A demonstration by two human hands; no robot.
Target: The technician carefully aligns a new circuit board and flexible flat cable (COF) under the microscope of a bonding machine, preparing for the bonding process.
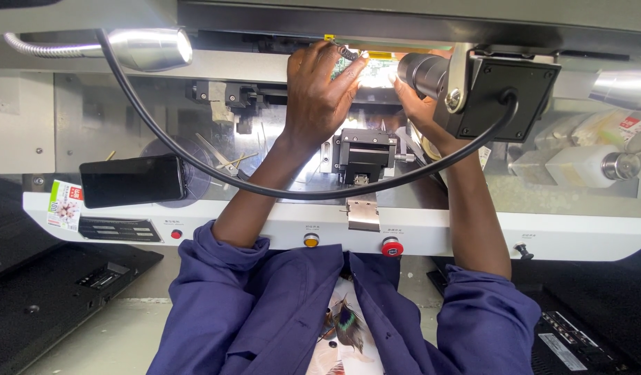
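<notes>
**Both hands reach a circuit strip at the back of a bench machine**

Blue sleeves fill the near foreground as a person leans over a white machine table, both bare forearms stretched toward its far edge. At that far edge, under a bright light, lies a narrow green circuit board strip. The left hand rests over the strip's left end, fingers curled and partly spread, fingertips touching the board beside a small dark coiled part; whether it grips anything cannot be told. The right hand comes in at the strip's right end and is largely hidden behind a black camera block with a cylindrical lens, so whether it is wide or closed cannot be told. A black cable loops from the upper left across the table and up to that camera block. Between the forearms, near the table's middle, sits a black clamp fixture. Along the table's near edge run a small red button, a yellow button and a red mushroom button. A dark phone lies toward the left end, just above a flowered sticker. A gooseneck lamp shines over the far left corner, and white bottles lie at the right end.
</notes>
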